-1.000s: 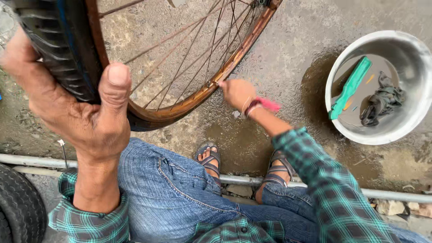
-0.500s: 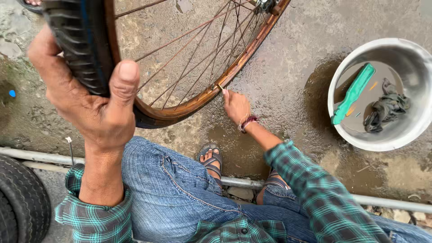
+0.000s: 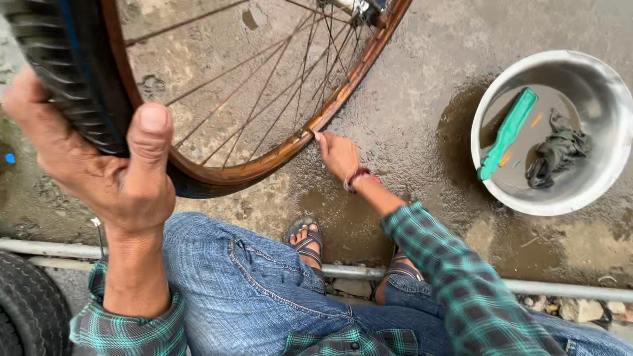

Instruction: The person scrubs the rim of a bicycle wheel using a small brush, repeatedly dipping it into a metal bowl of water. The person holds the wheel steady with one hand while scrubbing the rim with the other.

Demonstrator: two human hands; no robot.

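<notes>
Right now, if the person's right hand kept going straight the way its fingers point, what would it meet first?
The right hand points up-left; its fingertips already look to be at the rusty rim of the bicycle wheel, so the rim comes first, though depth is unclear.

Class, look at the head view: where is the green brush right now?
The green brush lies slanted inside the metal basin at the right, beside a dark rag, well right of the right hand at the wheel rim.
</notes>
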